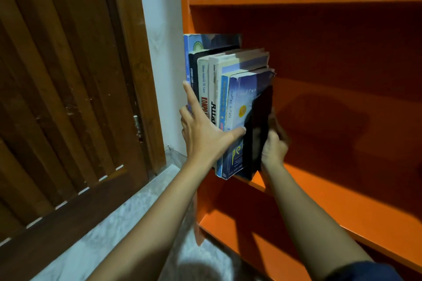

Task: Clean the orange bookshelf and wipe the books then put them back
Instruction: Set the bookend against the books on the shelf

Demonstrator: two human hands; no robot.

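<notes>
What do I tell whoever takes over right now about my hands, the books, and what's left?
Left hand: open, fingers spread, pressing the spines.
Right hand: grips a dark cloth against the outermost cover.
Books: upright at the left end of the middle shelf, apparently overhanging its front edge.
Done: books are on the shelf.
Left: probably push them flush; whether wiping is finished can't be told.

Upright books on the orange shelf, legible text only.

- **First white spine**, third from the 9 o'clock end: red capitals "KOMPI", cut off below. The thin line above them is too small to read.
- **Second white spine**, next toward 3 o'clock: black letters "Alla", cut off below.
- **Blue front cover**, at the 3 o'clock end: yellow "pe", with the rest behind a black cloth. The script above is illegible.
</notes>
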